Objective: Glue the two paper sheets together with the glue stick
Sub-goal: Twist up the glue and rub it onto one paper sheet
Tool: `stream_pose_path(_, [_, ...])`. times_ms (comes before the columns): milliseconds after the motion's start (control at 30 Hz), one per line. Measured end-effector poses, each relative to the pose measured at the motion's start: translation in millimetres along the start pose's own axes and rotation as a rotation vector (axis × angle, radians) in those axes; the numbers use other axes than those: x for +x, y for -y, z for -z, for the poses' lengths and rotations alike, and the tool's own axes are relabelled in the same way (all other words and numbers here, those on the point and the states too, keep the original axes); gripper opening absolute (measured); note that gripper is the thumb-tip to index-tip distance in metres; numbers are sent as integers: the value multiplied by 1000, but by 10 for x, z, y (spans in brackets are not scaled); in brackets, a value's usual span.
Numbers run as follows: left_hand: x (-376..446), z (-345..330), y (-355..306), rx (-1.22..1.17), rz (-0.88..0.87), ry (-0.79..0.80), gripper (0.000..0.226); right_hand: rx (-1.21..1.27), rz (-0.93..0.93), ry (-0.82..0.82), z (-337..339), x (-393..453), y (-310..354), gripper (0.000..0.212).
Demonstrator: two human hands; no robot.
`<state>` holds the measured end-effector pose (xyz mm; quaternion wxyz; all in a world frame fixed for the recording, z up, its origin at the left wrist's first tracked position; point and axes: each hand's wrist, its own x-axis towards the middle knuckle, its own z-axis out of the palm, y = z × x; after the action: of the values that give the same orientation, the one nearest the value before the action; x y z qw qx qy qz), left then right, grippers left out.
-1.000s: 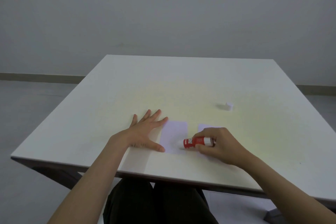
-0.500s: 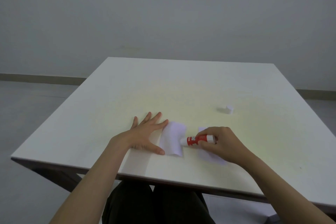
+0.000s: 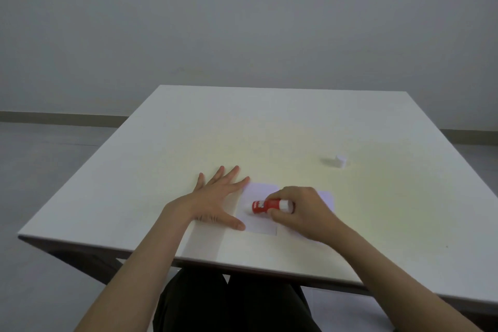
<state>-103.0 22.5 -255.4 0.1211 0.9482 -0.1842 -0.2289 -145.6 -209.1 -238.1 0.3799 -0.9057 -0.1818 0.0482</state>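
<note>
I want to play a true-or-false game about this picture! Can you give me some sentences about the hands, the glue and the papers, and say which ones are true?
1. The right hand holds the glue stick. True.
2. The glue stick is blue. False: it is red with a white end.
3. The left hand lies flat with its fingers spread, beside the left paper sheet. True.
4. The small white cap is on the glue stick. False: it sits by itself on the table, further back and to the right.
5. The two sheets are stacked together. False: the right paper sheet lies beside the other one.
</note>
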Motion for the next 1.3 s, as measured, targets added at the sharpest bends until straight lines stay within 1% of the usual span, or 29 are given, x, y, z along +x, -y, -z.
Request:
stream_pose_path(67, [1,3,-3,-5,-1,5,113,-4,-18,1,-64,57,-2,20])
stream_pose_path(233, [2,-6,9,-26,-9,2,112,-104,-153,-181,137,163,-189,20])
stream_pose_path(367, [2,-33,18,-68,-28,-20,112,-56,-213,-268,248,141,-270,16])
stream_pose_path(467, [-2,-38,26,-99,-33,-43,113,153,-215,-282,243,95,-252,16])
stream_pose_path(600, [-30,-50,31,-172,-46,-64,104,650,-274,-231,218,-28,-108,14])
stream_pose_path(633, [-36,-50,29,-194,-43,-63,101,736,-288,-220,202,-57,-73,14])
stream_pose_path(733, [-85,-80,10,-240,-33,-74,89,852,-313,-179,98,-179,7,14])
stream_pose_path(800, [-132,-101,-81,-396,-42,-183,74,994,-319,-131,13,-264,50,16])
stream_pose_path(867, [-163,-96,-288,-660,-75,-375,52,1163,-308,-67,-70,-272,96,26])
stream_pose_path(933, [-225,-50,-583,-913,-133,-491,35,1239,-265,-29,-93,-274,159,30])
stream_pose_path(1000, [-255,12,-815,-1060,-185,-523,27,1189,-206,-18,-80,-231,243,31])
stream_pose_path(1100, [-244,68,-890,-1195,-156,-598,11,969,-172,-54,-75,-172,303,22])
stream_pose_path(1200, [-206,139,-809,-1154,-96,-633,8,587,-175,-165,-65,-182,255,24])
stream_pose_path(1233, [-185,184,-763,-1105,-70,-653,8,510,-182,-207,-51,-192,217,28])
stream_pose_path(1300, [-127,292,-649,-1000,-2,-747,14,438,-192,-303,-5,-226,117,33])
